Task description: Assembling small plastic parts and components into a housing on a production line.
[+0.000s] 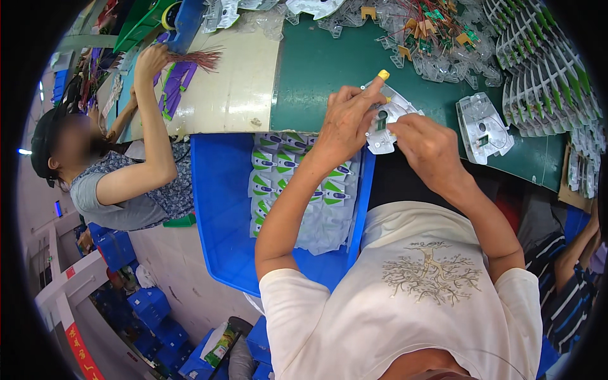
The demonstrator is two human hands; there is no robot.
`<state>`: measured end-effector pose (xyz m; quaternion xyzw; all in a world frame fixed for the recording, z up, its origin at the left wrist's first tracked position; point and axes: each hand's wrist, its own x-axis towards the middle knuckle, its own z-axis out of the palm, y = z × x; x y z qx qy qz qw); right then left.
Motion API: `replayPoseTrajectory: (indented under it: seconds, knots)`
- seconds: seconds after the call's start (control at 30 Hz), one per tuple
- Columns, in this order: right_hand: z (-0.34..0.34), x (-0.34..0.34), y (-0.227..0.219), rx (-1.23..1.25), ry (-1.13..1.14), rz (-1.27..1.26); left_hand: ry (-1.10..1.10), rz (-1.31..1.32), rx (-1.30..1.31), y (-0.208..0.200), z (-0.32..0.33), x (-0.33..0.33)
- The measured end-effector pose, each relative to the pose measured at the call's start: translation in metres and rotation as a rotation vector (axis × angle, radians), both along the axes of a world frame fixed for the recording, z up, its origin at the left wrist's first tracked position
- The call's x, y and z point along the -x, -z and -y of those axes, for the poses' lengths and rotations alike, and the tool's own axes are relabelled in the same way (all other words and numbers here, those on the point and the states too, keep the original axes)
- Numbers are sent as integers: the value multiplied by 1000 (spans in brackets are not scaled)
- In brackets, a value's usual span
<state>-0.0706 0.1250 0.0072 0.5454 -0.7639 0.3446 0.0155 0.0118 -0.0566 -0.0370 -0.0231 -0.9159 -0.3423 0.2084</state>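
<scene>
A silver-white plastic housing point(397, 106) with a small dark window is held over the table's near edge, between my hands. My left hand point(344, 126) grips its left side, thumb beneath and forefinger stretched along the top; yellow covers sit on some fingertips. My right hand point(432, 149) is closed, its thumb and fingertips pinched together against the housing's right side near the window. Whatever is between those fingertips is hidden. A similar housing point(484, 130) lies on the green tabletop point(329, 60) to the right.
Below the table edge, a blue bin point(218, 253) holds bagged rows of white-and-green parts point(297, 171). Clear plastic pieces and red wires point(434, 28) pile at the back. Stacked housings point(548, 82) rise at right. A co-worker point(126, 171) handles red wires point(199, 59) at left.
</scene>
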Motion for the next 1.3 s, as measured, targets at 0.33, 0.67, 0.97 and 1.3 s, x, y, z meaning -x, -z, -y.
replayPoseTrajectory:
  seconds: [0.33, 0.67, 0.97, 1.3]
  knots:
    - [-17, 10, -5, -148, 194, 323, 32, -55, -147, 7, 4, 1]
    - [-116, 36, -38, 75, 394, 624, -31, -146, -300, -48, -25, -8]
    - [-167, 82, -23, 68, 481, 762, 187, -146, -267, -38, -107, 31]
    - [-191, 78, 17, 12, 549, 1087, 158, -82, -214, -38, -119, 31]
